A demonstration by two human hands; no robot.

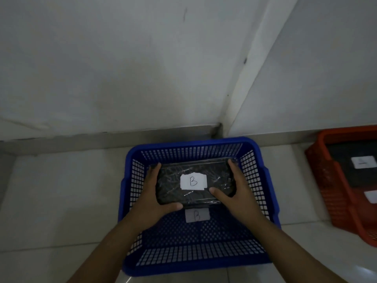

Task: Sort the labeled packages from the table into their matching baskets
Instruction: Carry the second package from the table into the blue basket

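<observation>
Both hands are down inside the blue basket (267, 193), which sits on the pale tiled floor (51, 201) close to the corner where the two white walls (102, 68) meet. Between them is a black package (169, 186) wrapped in clear shiny film, with a white label (193, 181) on its top face marked with a handwritten "B". The left hand (152, 198) grasps the package's left end, fingers curled round the far edge and thumb lying along the near edge; the right hand (237, 193) grasps the right end the same way, its thumb pressing on the top face just beside the label. The package lies level, over the far half of the basket; whether it rests on the mesh bottom or is held just above it, I cannot tell. On the basket's floor, just nearer than the package, a second white tag (197, 215) also reads "B". Off to the right, near the wall, stands an orange basket (334, 190), partly cut off by the picture's edge, holding dark packages (346, 176) with white labels whose markings are too blurred to read.
</observation>
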